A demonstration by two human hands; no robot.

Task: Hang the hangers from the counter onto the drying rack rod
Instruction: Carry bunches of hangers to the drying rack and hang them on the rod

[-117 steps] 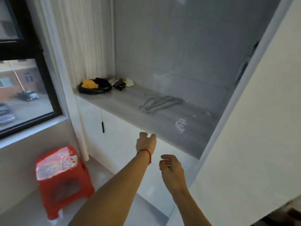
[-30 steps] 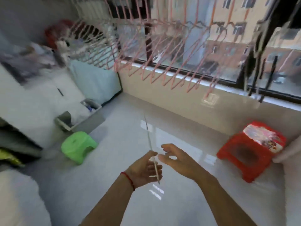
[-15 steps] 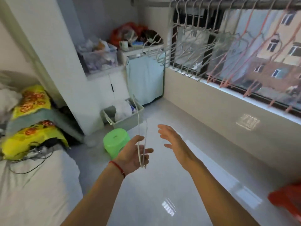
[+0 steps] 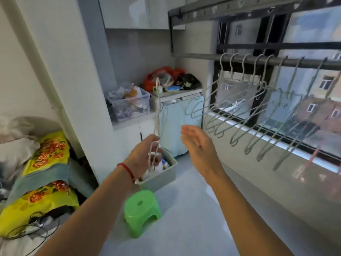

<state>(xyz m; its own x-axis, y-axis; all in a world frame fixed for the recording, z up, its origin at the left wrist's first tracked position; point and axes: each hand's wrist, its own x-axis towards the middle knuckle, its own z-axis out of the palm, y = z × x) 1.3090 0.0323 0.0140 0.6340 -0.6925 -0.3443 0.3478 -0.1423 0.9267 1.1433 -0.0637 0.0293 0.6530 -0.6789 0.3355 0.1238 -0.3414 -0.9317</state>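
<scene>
My left hand (image 4: 145,156) grips thin pale wire hangers (image 4: 157,115), seen edge-on, their hooks pointing up at about chest height. My right hand (image 4: 198,143) is raised just to the right of them, fingers straight and empty, not touching the hangers. The grey drying rack rod (image 4: 201,57) runs across the upper right in front of the window. Several pale hangers (image 4: 238,100) hang on it, with pink ones farther right. The rod's left end is bare.
A green plastic stool (image 4: 141,211) stands on the floor below my left arm, with a grey bin (image 4: 166,172) behind it. Cluttered cabinets (image 4: 129,119) line the far wall. A bed with yellow bags (image 4: 46,156) is at left.
The view has swung up and left from the floor, so the rod with its hangers now fills the upper right. My left hand keeps hold of the hangers and has lifted; my right hand has risen beside them.
</scene>
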